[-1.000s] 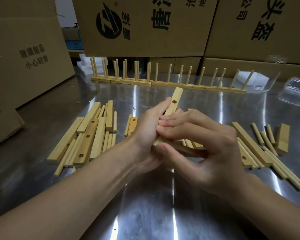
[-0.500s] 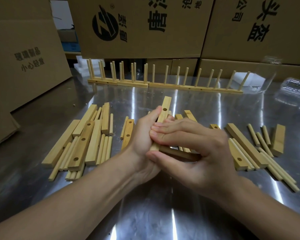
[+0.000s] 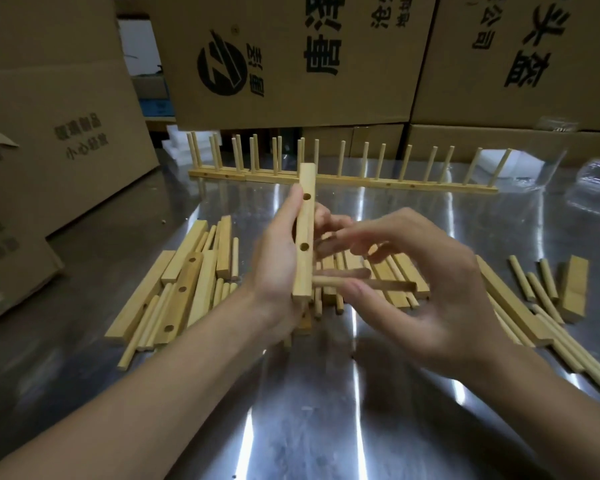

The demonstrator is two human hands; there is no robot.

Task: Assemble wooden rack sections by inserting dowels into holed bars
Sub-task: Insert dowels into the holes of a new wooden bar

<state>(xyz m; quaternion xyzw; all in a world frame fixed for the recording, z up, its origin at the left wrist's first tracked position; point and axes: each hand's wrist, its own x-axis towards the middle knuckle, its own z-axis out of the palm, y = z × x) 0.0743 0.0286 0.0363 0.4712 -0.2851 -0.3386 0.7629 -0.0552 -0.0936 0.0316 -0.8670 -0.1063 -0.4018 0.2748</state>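
My left hand (image 3: 278, 268) grips a pale wooden holed bar (image 3: 305, 230), held nearly upright above the steel table; two holes show on its face. My right hand (image 3: 430, 289) pinches wooden dowels (image 3: 368, 282) that lie crosswise, their left tips against the bar's lower right side. Whether a tip sits inside a hole is hidden. Finished rack sections (image 3: 343, 174) with upright dowels stand in a row at the back of the table.
Loose holed bars and dowels lie in a pile on the left (image 3: 184, 285), under my hands, and on the right (image 3: 541, 306). Cardboard boxes (image 3: 291, 57) wall the back and left. Clear plastic wrapping (image 3: 596, 188) lies at the far right. The steel table (image 3: 309, 410) stretches toward me.
The bar has swung from tilted to nearly upright and risen. My right hand has opened away from the bar and now holds dowels out to its right side.
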